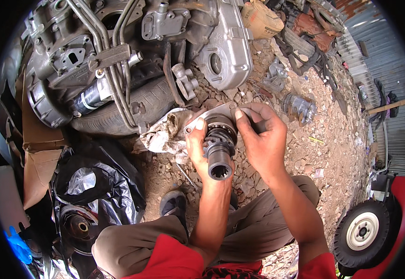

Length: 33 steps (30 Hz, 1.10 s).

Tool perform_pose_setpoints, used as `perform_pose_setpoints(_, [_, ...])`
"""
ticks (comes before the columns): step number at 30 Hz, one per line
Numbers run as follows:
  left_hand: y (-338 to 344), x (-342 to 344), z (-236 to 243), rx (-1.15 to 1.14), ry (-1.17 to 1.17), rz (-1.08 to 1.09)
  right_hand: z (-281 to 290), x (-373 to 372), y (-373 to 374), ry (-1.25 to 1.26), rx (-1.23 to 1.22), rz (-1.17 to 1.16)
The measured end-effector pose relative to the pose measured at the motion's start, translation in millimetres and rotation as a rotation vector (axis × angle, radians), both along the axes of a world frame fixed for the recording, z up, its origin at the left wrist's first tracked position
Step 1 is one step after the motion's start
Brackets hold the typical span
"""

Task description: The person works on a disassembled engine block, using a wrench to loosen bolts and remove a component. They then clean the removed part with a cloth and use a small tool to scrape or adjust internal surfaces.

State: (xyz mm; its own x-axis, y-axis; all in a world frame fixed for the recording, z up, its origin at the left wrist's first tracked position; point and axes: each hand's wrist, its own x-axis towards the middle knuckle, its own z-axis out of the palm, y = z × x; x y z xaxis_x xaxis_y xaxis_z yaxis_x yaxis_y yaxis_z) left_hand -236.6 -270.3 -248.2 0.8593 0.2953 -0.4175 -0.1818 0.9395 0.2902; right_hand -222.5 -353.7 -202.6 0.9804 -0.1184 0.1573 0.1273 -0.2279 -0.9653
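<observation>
A splined metal gear shaft [219,155] with a ball bearing and a flat flange plate [232,109] is held up in front of me, its hollow splined end toward me. My left hand [196,148] wraps round it from the left and beneath, thumb on the flange's left ear by a bolt hole. On the other side, my right hand [266,142] pinches the flange's right ear between thumb and fingers. Part of the left fingers is hidden behind the shaft. A dirty white rag [165,132] lies just beyond my left hand.
A large engine block [72,56] rests on a tyre [149,104] at the far left. Black plastic bags [119,172] and a cardboard box [42,172] stand at left. Clear plastic bottles [300,108] lie on stony ground. A wheel [362,231] is at lower right.
</observation>
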Motion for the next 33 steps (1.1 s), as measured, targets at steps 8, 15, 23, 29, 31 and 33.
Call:
perform_pose_setpoints(8, [6.6,2.7,2.9,-0.068,-0.052,0.021,-6.5,-2.8,1.0,-0.021,-0.07,0.003])
perform_pose_setpoints(15, [3.2,2.6,-1.9,-0.019,-0.036,0.024,-2.3,2.3,5.4,-0.027,0.043,-0.004])
perform_pose_setpoints(23, [9.6,6.6,-1.3,-0.004,-0.052,0.044,-2.2,4.9,11.2,-0.028,0.009,0.016])
perform_pose_setpoints(29, [15.1,6.3,2.7,-0.048,-0.034,0.031,-14.4,1.7,9.6,-0.058,-0.064,0.009])
perform_pose_setpoints(31, [11.0,5.6,-0.7,0.05,-0.028,0.005,-6.8,11.9,10.4,-0.098,0.017,0.004])
perform_pose_setpoints(33, [7.8,3.3,-1.5,0.03,-0.085,-0.025,2.0,11.8,9.3,-0.056,0.016,0.015])
